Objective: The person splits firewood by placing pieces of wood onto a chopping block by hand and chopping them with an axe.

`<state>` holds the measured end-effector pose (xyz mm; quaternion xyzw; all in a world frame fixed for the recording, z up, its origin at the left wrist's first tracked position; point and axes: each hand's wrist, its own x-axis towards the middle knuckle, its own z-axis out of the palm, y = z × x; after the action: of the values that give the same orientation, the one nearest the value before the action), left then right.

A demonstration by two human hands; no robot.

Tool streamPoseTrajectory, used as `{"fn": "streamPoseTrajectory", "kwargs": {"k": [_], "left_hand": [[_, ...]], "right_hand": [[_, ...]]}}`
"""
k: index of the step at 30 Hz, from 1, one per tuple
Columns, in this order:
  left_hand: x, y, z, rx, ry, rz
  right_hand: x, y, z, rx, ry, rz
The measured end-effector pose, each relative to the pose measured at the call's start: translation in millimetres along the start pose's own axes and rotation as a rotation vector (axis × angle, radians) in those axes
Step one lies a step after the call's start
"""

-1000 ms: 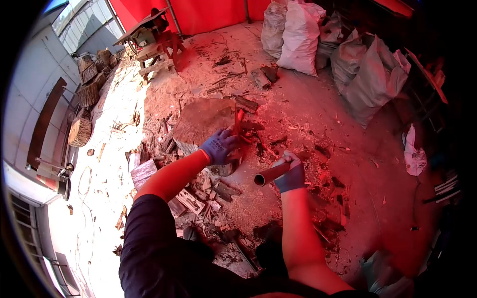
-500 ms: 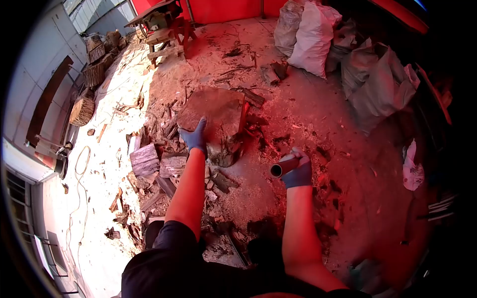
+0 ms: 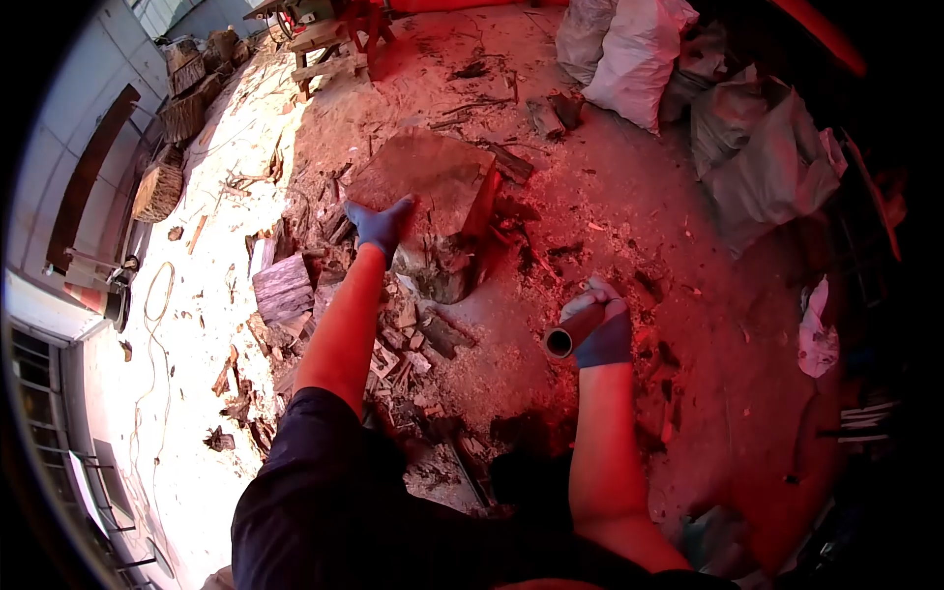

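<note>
A large wooden chopping block (image 3: 423, 182), roughly cut with a flat top, stands on the littered floor ahead of me. My left hand (image 3: 382, 226), in a blue glove, is at the near left edge of its top with thumb and fingers spread. Whether the palm presses on the wood I cannot tell. To the right, my right hand (image 3: 602, 329), gloved too, is closed around a dark pipe (image 3: 575, 332). Its hollow round end points toward me, and its far part is hidden behind the fingers. Split firewood (image 3: 283, 290) lies left of the block.
Wood chips and bark cover much of the floor. White sacks (image 3: 634, 64) and grey sacks (image 3: 772, 167) stand at the right. Log rounds (image 3: 159, 192) line the left wall. A wooden stand (image 3: 320, 49) is at the back, and a cord (image 3: 152, 344) lies at the left.
My left hand has turned, its fingers now pointing more to the left and right over the block's edge. My right hand has shifted slightly right with the pipe. The view has tilted down.
</note>
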<state>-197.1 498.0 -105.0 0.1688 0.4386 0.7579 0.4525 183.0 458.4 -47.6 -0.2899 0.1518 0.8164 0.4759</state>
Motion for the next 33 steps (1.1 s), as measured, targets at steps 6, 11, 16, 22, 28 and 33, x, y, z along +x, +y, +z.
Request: {"fn": "streamPoseTrajectory", "kwargs": {"k": [6, 11, 16, 22, 28, 33], "left_hand": [[25, -21, -34, 0.909, 0.353, 0.432], [34, 39, -21, 0.704, 0.028, 0.273], [83, 54, -34, 0.498, -0.337, 0.176], [140, 67, -52, 0.642, -0.498, 0.153], [96, 65, 71, 1.797, -0.204, 0.408], [59, -19, 159, 2.006, -0.845, 0.435]], "right_hand": [[-11, 3, -2, -0.002, -0.049, 0.007], [-12, 15, -4, 0.005, 0.012, -0.028], [-8, 18, -4, 0.039, -0.061, 0.012], [7, 25, 2, -0.054, 0.069, -0.019], [8, 33, 5, -0.06, 0.084, -0.036], [21, 40, 5, -0.1, 0.101, -0.073]]}}
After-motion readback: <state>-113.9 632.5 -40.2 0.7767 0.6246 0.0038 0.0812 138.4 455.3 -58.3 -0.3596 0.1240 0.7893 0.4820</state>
